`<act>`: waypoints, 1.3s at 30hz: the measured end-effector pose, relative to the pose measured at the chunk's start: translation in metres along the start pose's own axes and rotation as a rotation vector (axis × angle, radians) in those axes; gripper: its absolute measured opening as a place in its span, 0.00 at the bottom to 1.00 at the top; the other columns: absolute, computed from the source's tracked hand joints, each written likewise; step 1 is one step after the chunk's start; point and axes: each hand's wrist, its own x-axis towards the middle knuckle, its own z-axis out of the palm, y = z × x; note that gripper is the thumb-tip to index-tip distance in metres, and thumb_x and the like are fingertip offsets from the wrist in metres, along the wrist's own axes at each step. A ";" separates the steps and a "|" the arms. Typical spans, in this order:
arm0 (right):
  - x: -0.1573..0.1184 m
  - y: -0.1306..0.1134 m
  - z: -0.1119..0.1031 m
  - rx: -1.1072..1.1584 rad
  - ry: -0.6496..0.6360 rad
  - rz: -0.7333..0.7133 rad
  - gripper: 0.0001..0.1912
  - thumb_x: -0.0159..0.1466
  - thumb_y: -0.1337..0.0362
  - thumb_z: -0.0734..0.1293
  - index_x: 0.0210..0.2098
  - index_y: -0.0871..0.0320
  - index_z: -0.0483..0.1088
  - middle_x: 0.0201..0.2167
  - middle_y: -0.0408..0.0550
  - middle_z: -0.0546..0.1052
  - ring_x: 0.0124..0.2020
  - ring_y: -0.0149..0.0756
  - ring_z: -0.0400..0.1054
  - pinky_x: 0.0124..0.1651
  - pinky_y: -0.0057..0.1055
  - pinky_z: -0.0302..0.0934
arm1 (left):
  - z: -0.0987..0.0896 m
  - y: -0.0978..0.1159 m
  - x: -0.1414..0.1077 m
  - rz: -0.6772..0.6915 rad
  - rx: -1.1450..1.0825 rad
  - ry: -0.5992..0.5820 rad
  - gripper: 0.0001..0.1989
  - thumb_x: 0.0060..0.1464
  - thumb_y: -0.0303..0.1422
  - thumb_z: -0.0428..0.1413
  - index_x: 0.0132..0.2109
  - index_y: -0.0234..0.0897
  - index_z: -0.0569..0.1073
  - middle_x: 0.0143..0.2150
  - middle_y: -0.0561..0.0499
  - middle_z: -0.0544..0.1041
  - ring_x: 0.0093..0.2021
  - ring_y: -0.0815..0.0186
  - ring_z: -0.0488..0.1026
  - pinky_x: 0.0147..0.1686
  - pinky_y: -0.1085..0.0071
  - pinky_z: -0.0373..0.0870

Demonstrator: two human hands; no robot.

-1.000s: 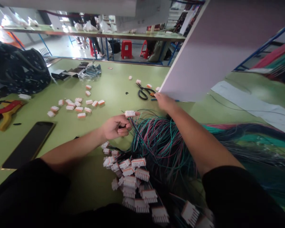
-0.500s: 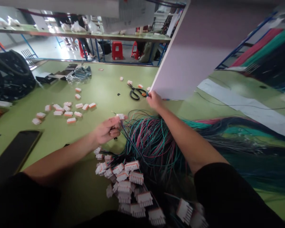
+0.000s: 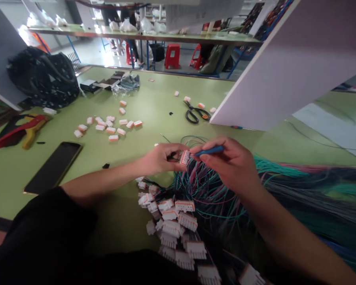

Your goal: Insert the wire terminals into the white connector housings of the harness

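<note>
Between the thumb and fingers of my left hand (image 3: pixel 161 160) is a white and orange wire connector (image 3: pixel 184 157), its row of holes turned toward the right. My right hand (image 3: pixel 235 160) grips a small tool with a blue handle (image 3: pixel 209 151), perhaps a screwdriver; its tip is at or very near the connector, and I cannot tell if it touches. A loose tangle of green, pink and dark wires (image 3: pixel 204 194) lies under both hands. Closer to me is a pile of wired white connectors (image 3: pixel 172 227).
Loose connectors (image 3: pixel 109 130) are scattered at left, beyond a phone (image 3: pixel 53 168). Black scissors (image 3: pixel 195 113) lie near the upright white panel (image 3: pixel 273 75). Pliers with red and yellow handles (image 3: pixel 29 130) and a dark bag (image 3: pixel 44 77) are far left. Long wire bundles (image 3: pixel 308 190) stretch right.
My right hand has come back from the panel's lower corner to the connector, now with the blue-handled tool. My left hand has turned the connector. The camera view has shifted left.
</note>
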 end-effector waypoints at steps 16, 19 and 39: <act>-0.009 0.000 0.004 -0.427 0.004 -0.193 0.04 0.56 0.61 0.68 0.32 0.52 0.71 0.32 0.41 0.80 0.31 0.33 0.74 0.33 0.31 0.68 | 0.000 -0.002 -0.002 0.076 0.209 -0.035 0.14 0.46 0.31 0.59 0.41 0.30 0.71 0.23 0.57 0.62 0.24 0.75 0.57 0.22 0.76 0.53; -0.009 0.000 0.005 -0.412 0.019 -0.203 0.04 0.55 0.62 0.69 0.31 0.52 0.71 0.32 0.41 0.80 0.32 0.33 0.74 0.34 0.31 0.69 | 0.000 -0.002 -0.003 0.100 0.264 -0.027 0.14 0.47 0.33 0.59 0.41 0.31 0.70 0.24 0.57 0.62 0.24 0.75 0.57 0.22 0.77 0.53; -0.010 0.010 0.006 -0.400 0.057 -0.276 0.04 0.55 0.62 0.69 0.32 0.51 0.70 0.32 0.41 0.80 0.34 0.34 0.75 0.35 0.32 0.68 | 0.000 -0.005 -0.003 0.132 0.283 0.020 0.13 0.46 0.31 0.59 0.40 0.32 0.69 0.23 0.59 0.59 0.22 0.76 0.53 0.21 0.76 0.50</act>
